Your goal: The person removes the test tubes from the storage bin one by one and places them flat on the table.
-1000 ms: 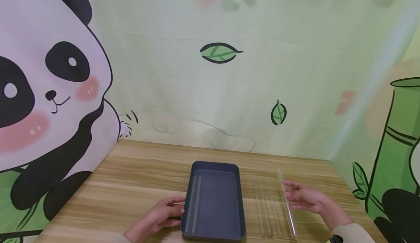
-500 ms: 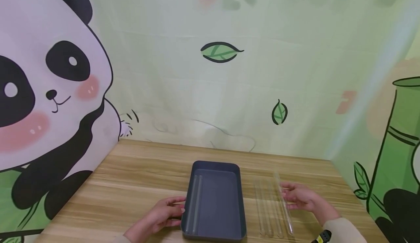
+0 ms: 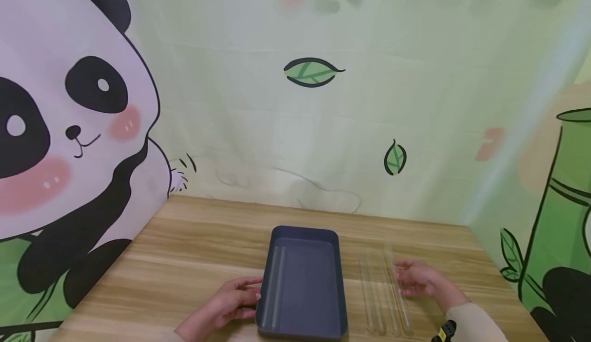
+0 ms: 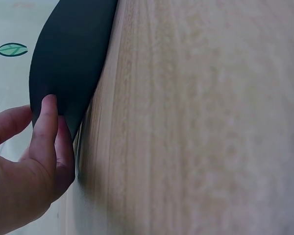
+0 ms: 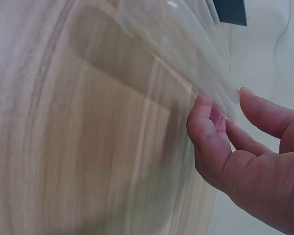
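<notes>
A dark blue rectangular tray [image 3: 309,285] lies on the table, and two clear tubes [image 3: 276,288] rest lengthwise along its left side. The fingers of my left hand [image 3: 231,301] touch the tray's left wall; the left wrist view shows fingertips on its dark outer side [image 4: 71,49]. To the right of the tray, several clear tubes [image 3: 367,296] lie roughly side by side. My right hand [image 3: 422,279] pinches the rightmost clear tube [image 3: 400,298] between thumb and fingers. In the right wrist view this tube [image 5: 181,49] looks blurred, and its contact with the table cannot be made out.
A light wood-grain table [image 3: 198,244] carries everything. Behind it hangs a pale green backdrop [image 3: 231,101] with a printed panda [image 3: 92,34], leaves and bamboo. A dark watch [image 3: 445,332] sits at the right sleeve.
The right hand has shifted left and brought its clear tube down beside the row of other tubes. The left hand and the tray have kept their places.
</notes>
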{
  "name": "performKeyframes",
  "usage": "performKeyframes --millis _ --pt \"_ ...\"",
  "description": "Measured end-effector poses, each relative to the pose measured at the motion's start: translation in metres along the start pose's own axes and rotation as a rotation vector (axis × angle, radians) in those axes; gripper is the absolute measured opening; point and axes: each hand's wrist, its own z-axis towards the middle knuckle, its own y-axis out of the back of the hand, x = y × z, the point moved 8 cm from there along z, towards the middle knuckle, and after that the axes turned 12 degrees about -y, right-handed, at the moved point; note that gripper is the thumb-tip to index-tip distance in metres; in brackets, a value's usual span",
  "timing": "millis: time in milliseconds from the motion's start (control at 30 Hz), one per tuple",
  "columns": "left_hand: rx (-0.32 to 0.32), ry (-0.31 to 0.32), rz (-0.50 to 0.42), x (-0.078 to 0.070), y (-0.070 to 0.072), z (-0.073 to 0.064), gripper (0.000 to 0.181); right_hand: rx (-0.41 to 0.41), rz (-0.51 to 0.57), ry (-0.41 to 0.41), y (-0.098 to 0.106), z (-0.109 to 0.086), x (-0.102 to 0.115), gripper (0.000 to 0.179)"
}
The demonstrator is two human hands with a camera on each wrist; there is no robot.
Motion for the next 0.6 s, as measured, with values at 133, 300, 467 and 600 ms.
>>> performKeyframes --millis 133,300,467,600 --pt "-0.007 0.005 -0.001 -0.0011 -0.0003 -0.0008 0.060 -0.031 0.010 -0.032 0.0007 0.0037 -0.0006 0.062" --pt "-0.008 0.002 -0.006 -0.0008 0.0004 -0.0013 0.060 -0.054 -0.011 -0.045 0.0001 0.0051 -0.0002 0.062" --pt "-0.008 0.003 -0.001 -0.0008 0.0008 -0.0020 0.060 -0.076 -0.038 -0.060 -0.0044 0.0039 -0.0023 0.061" --pt "-0.007 -0.003 0.000 -0.0016 0.0003 -0.0017 0.060 -0.097 -0.047 -0.084 -0.0055 0.0046 -0.0029 0.060"
